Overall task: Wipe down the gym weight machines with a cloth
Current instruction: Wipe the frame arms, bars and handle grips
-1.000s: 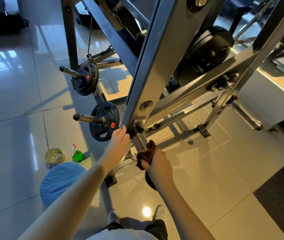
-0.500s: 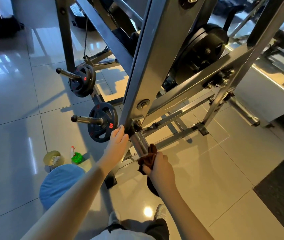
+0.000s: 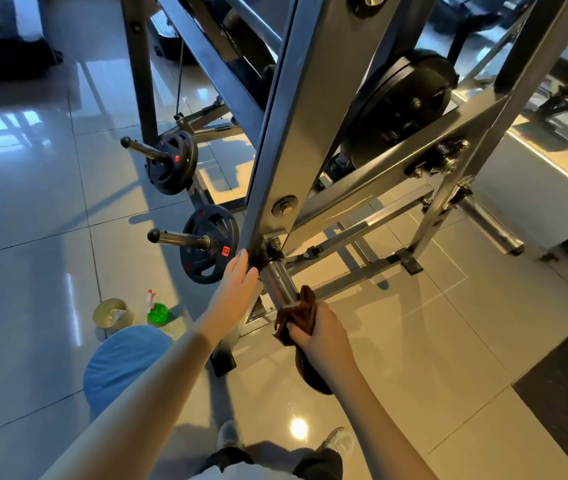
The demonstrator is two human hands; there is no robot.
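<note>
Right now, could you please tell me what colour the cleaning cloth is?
Dark brown cloth, clearest in the head view.

Left hand (image 3: 237, 282): bare; one short, pale nail shows on a fingertip.
Right hand (image 3: 317, 336): bare; knuckles and back in view.
Left forearm (image 3: 158, 375): bare from the wrist to the picture's lower edge.
Right forearm (image 3: 376, 410): bare likewise.
Top (image 3: 241, 474): white or pale fabric, only a strip visible at the bottom edge.
Trousers (image 3: 320, 462): dark, near black, on both legs.
Left shoe (image 3: 227, 433): pale grey trainer, blurred.
Right shoe (image 3: 339, 441): pale trainer, toe lit.
</note>
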